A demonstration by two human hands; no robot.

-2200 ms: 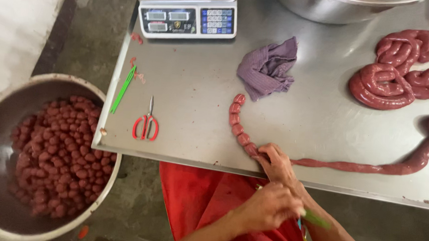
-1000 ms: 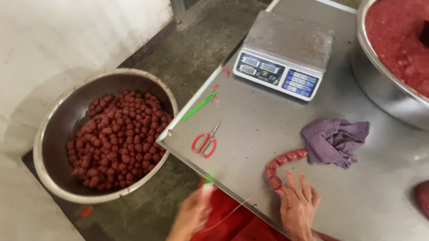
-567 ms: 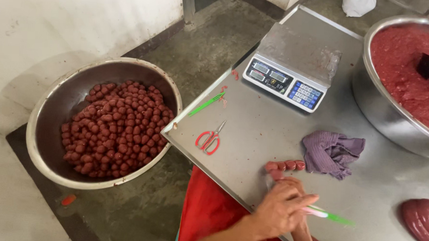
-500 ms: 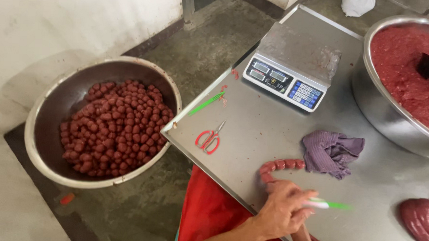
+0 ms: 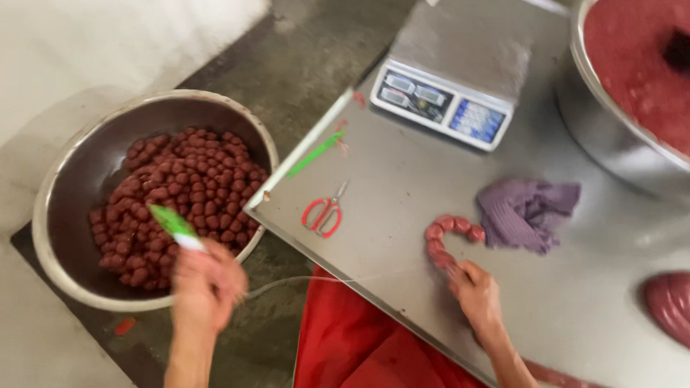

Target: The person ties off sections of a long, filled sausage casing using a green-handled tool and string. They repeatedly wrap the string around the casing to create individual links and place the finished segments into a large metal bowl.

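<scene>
1. My left hand (image 5: 203,282) is out past the table edge, over the rim of the bowl (image 5: 70,169) on the floor. It is closed around a green-and-white tool (image 5: 173,226), which sticks up and to the left; the hand is blurred.
2. A thin thread (image 5: 311,279) runs from that hand across to my right hand (image 5: 475,296).
3. My right hand rests on the table (image 5: 407,165) near its front edge, fingers pinched shut on the near end of the sausage links (image 5: 447,234), which curl in a short hook just ahead of it.
4. A purple rag (image 5: 526,212) lies touching the far end of the links.
5. Red-handled scissors (image 5: 325,213) lie left of the links, well apart; a green stick (image 5: 316,153) sits at the table's left edge.
6. A scale (image 5: 448,83) with a blue-and-white front panel stands behind them.
7. A big basin (image 5: 630,127) of red mince fills the right rear corner.
8. The floor bowl holds dark red balls (image 5: 185,188).
9. A coiled sausage (image 5: 681,305) lies at the right edge.
</scene>
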